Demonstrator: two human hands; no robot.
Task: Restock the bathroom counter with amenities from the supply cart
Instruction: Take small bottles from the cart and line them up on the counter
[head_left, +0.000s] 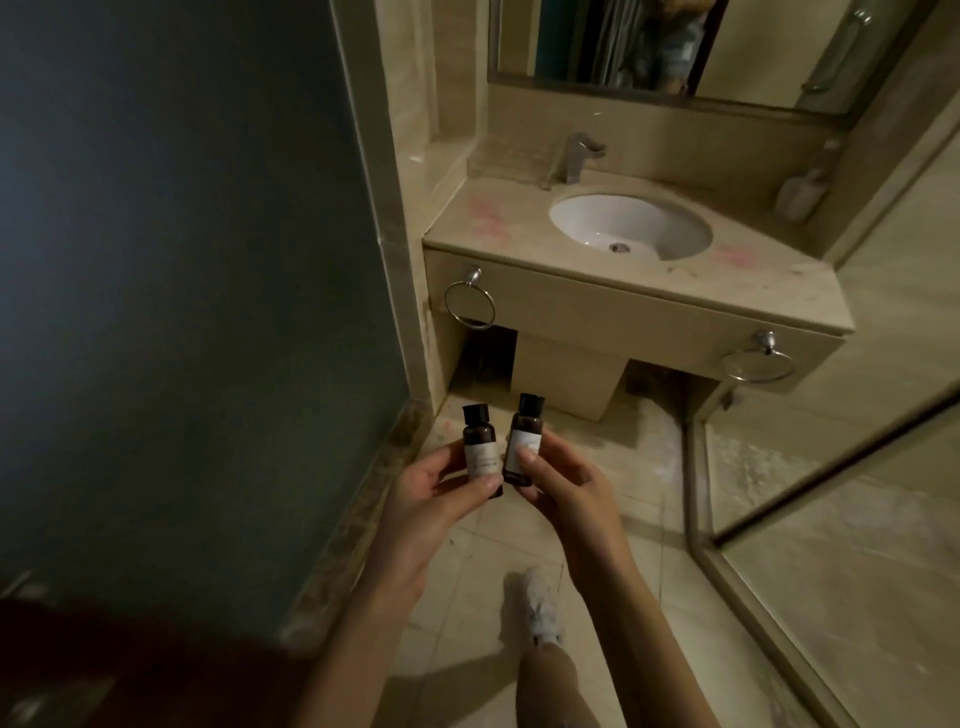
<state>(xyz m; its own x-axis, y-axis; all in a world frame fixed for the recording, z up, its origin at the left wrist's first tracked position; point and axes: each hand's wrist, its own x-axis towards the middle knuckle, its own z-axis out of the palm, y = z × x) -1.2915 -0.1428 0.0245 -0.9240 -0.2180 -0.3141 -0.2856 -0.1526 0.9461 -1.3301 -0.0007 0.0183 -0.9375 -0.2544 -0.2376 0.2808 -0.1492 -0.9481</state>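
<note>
My left hand pinches a small brown black-capped bottle; my right hand pinches its twin. Labels blurred, possibly shampoo. Recommend standing both upright on the beige stone counter.

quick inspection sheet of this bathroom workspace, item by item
surface: beige counter, pink stains either side of the white sink
job's things: left bottle and right bottle, small, brown, black caps, held over the floor, not yet on the counter
clutter: soap dispenser by the right wall
hands: left hand grips left bottle; right hand grips right bottle
cables: nothing seen
surroundings: faucet, mirror, two towel rings, glass shower door
</note>
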